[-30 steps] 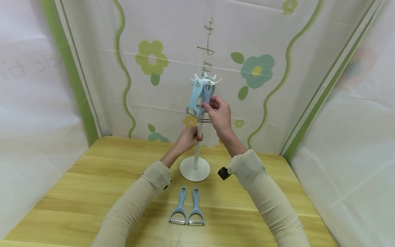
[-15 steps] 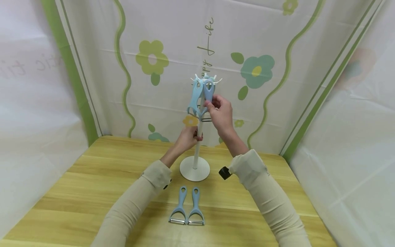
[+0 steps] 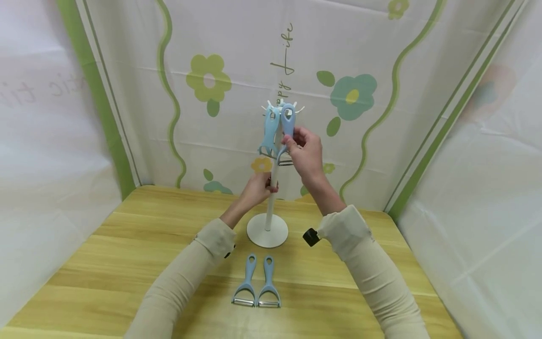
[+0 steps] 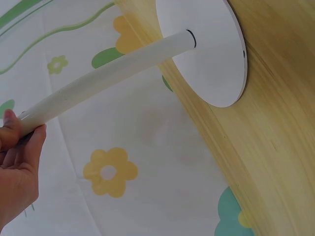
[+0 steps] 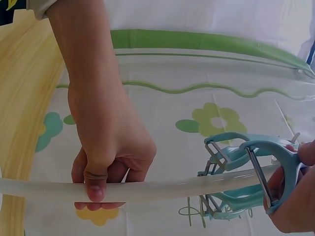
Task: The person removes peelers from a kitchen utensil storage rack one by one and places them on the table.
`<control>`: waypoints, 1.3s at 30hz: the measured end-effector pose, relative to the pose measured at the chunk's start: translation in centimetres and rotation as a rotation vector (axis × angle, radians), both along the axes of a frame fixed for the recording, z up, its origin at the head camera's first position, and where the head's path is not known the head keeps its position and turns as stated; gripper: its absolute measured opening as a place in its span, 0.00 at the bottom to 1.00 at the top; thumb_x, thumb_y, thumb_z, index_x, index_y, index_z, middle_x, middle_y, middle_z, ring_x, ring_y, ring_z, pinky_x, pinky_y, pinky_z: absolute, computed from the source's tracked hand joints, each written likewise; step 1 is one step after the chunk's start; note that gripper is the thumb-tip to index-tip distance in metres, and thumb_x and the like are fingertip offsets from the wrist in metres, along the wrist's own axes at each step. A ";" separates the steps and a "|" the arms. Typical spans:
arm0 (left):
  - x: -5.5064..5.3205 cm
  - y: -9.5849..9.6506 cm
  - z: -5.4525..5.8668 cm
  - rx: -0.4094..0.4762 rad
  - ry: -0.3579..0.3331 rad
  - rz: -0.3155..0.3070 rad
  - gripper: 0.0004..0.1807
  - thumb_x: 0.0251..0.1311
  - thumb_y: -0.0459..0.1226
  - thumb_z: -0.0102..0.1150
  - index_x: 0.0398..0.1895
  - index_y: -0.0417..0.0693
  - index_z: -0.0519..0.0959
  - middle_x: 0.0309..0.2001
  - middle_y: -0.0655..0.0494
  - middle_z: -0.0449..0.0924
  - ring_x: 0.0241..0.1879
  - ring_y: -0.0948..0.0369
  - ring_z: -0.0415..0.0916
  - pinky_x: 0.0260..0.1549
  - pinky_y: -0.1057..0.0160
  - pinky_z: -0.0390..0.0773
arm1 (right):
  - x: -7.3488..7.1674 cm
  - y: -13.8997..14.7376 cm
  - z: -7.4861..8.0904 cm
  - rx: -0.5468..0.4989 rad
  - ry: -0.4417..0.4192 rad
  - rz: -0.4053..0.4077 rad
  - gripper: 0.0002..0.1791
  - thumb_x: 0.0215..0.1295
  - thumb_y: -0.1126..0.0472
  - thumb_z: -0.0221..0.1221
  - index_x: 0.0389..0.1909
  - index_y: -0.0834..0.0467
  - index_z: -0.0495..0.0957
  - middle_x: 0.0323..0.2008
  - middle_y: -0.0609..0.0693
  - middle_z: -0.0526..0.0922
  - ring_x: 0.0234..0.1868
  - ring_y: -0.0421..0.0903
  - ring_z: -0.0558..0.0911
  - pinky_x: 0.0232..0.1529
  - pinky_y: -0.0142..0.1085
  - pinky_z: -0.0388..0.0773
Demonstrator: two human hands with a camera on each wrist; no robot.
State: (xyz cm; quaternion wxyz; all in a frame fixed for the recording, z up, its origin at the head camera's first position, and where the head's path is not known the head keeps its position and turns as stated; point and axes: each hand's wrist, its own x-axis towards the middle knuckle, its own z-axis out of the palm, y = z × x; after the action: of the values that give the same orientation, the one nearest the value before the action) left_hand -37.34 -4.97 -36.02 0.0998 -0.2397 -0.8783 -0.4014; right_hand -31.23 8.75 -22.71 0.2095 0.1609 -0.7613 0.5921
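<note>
A white stand with a round base [image 3: 267,238] rises from the table to a ring of hooks [image 3: 298,109]. Curled around the stand's pole [image 4: 108,73] are the fingers of my left hand [image 3: 255,189]. My right hand [image 3: 308,154] pinches the handle of a blue Y-shaped peeler [image 3: 288,117], its loop end up beside the hooks. Whether that loop is on a hook, I cannot tell. Light teal peelers [image 3: 271,127] hang from the stand, and the right wrist view shows their blades [image 5: 216,152] around the pole. Part of the blue peeler is hidden by my fingers.
Two blue-grey peelers, a left one [image 3: 250,273] and a right one [image 3: 268,275], lie side by side in front of the base, handles pointing away. The wooden table [image 3: 106,263] meets a printed curtain [image 3: 245,28] at the back; white curtains flank both sides.
My right hand has moved slightly right and up with the blue peeler, drawing it a little apart from the teal one beside it. My left hand stays on the pole.
</note>
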 end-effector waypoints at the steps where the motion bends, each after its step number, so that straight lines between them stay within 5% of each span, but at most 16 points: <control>1: 0.0 0.0 0.0 0.000 0.000 0.004 0.02 0.65 0.29 0.61 0.38 0.38 0.81 0.36 0.46 0.86 0.41 0.53 0.85 0.44 0.55 0.86 | 0.0 0.0 0.0 0.003 0.006 0.004 0.13 0.72 0.64 0.57 0.52 0.66 0.79 0.40 0.57 0.83 0.44 0.46 0.80 0.47 0.33 0.80; 39: -0.3 -0.2 0.0 -0.009 0.042 0.013 0.02 0.62 0.28 0.63 0.37 0.37 0.80 0.35 0.47 0.87 0.39 0.55 0.86 0.43 0.57 0.86 | 1.1 1.4 -3.4 0.021 -0.031 0.127 0.12 0.66 0.67 0.63 0.47 0.69 0.82 0.38 0.60 0.86 0.38 0.41 0.84 0.45 0.31 0.85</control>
State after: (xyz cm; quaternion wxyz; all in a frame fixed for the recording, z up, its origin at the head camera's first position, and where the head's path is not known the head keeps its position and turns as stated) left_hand -37.63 -5.14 -35.98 0.1196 -0.2429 -0.8792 -0.3919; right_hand -30.14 10.17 -26.06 0.1580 0.2018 -0.7588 0.5988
